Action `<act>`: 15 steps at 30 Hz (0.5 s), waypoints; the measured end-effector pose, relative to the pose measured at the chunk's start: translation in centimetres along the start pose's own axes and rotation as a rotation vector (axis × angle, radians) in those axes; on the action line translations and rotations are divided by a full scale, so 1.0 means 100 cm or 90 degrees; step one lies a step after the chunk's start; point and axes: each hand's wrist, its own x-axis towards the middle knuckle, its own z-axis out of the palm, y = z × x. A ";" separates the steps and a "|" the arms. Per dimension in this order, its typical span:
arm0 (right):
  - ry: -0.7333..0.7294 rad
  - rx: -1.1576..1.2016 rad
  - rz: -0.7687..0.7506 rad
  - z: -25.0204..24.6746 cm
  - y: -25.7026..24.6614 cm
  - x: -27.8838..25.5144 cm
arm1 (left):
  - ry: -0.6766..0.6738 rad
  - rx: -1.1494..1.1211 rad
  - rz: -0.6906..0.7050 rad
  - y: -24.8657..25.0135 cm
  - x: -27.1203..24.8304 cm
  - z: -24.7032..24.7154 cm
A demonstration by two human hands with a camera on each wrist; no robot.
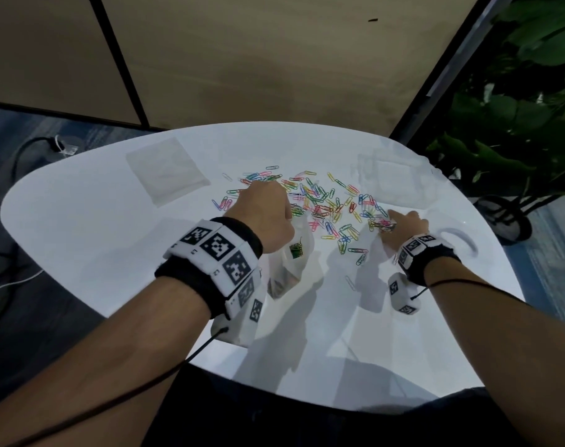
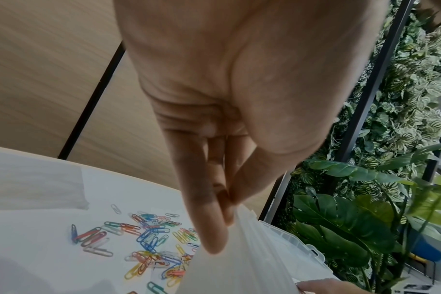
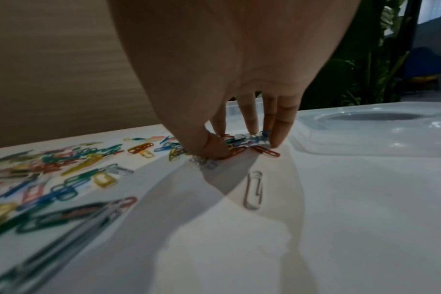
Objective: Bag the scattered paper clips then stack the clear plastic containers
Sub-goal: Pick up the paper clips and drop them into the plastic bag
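Observation:
Coloured paper clips (image 1: 326, 201) lie scattered over the middle of the white table (image 1: 81, 227). My left hand (image 1: 263, 214) pinches the top edge of a clear plastic bag (image 1: 291, 262), which hangs below it with some clips inside; the pinch on the bag (image 2: 242, 248) shows in the left wrist view. My right hand (image 1: 402, 227) reaches down onto a small bunch of clips (image 3: 242, 147), thumb and fingertips (image 3: 277, 139) closing round them on the tabletop. A clear container (image 1: 395, 182) sits at the back right, and another clear lid or container (image 3: 380, 133) lies just right of my right hand.
A flat clear bag or sheet (image 1: 166, 174) lies at the back left of the table. A single clip (image 3: 253, 190) lies alone near my right wrist. Green plants (image 1: 516, 108) stand right of the table; cables (image 1: 33, 150) run on the floor at left.

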 end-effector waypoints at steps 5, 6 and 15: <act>0.088 0.000 -0.124 -0.002 -0.008 -0.011 | -0.006 0.002 0.003 0.005 -0.001 0.002; 0.090 0.005 -0.126 -0.001 -0.009 -0.013 | -0.006 0.002 0.003 0.006 -0.001 0.003; -0.186 0.712 0.093 -0.029 -0.010 -0.029 | -0.014 -0.011 0.004 0.012 0.001 0.006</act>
